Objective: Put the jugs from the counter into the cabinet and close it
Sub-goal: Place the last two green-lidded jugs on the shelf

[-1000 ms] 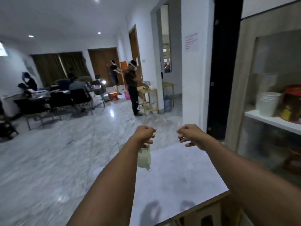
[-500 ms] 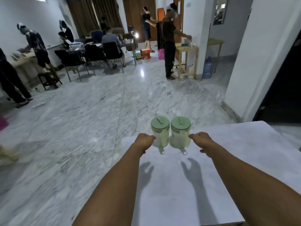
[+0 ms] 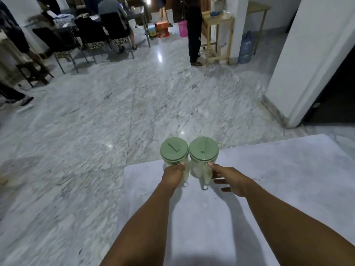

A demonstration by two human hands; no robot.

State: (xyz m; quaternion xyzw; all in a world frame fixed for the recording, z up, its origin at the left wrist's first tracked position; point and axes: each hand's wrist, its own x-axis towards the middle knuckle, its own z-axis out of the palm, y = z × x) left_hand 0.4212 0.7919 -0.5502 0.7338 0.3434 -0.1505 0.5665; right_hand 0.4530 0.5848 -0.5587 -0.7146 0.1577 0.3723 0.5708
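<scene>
Two clear jugs with green lids stand side by side at the far left corner of the white counter [image 3: 269,189]. My left hand [image 3: 173,176] is closed around the handle of the left jug [image 3: 173,151]. My right hand [image 3: 230,179] is at the handle of the right jug [image 3: 204,149]. Its thumb touches the top of the handle, and its fingers are still spread apart beside it. Both jugs rest on the counter. The cabinet is out of view.
The counter's far edge runs just behind the jugs, with marble floor [image 3: 115,116] beyond. A white pillar [image 3: 307,54] stands at the right. Far off are several people, chairs, a wooden stand [image 3: 219,35] and a water bottle [image 3: 245,48].
My view has dropped from the cabinet and room to the counter. Both hands have moved forward to the jug handles. The left has closed on its handle.
</scene>
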